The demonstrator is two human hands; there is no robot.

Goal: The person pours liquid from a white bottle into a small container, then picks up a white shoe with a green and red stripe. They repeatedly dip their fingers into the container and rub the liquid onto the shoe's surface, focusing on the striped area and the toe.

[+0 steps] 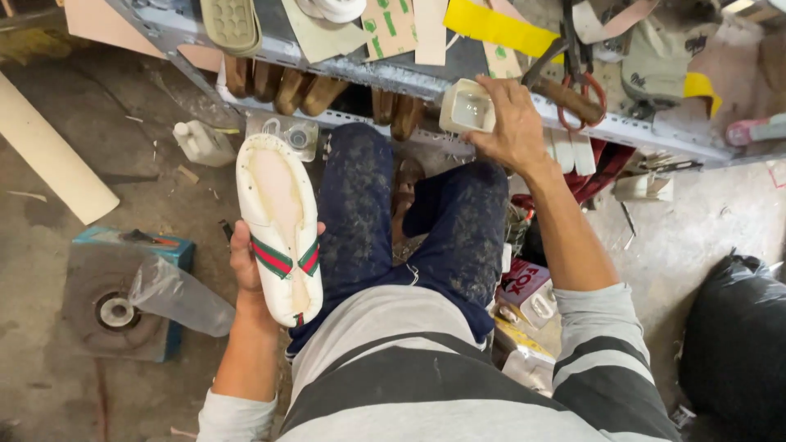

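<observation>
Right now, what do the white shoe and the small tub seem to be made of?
White shoe: probably smooth leather or imitation, slight sheen, with a woven-looking green and red band. Small tub: apparently translucent whitish plastic, glossy rim; right hand grips it, left hand holds the shoe.

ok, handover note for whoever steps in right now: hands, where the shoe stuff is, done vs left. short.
Left hand: holds the white shoe sole side up over the left knee; the bottom shows a yellowish coat, and a green and red striped band crosses it.
Right hand: grips a small square tub at the edge of the metal shelf.
Done: bottom looks coated already, though I cannot tell with what.
Left: no outsole on the shoe yet. Scissors with red handles lie on the shelf beside the right hand.
</observation>
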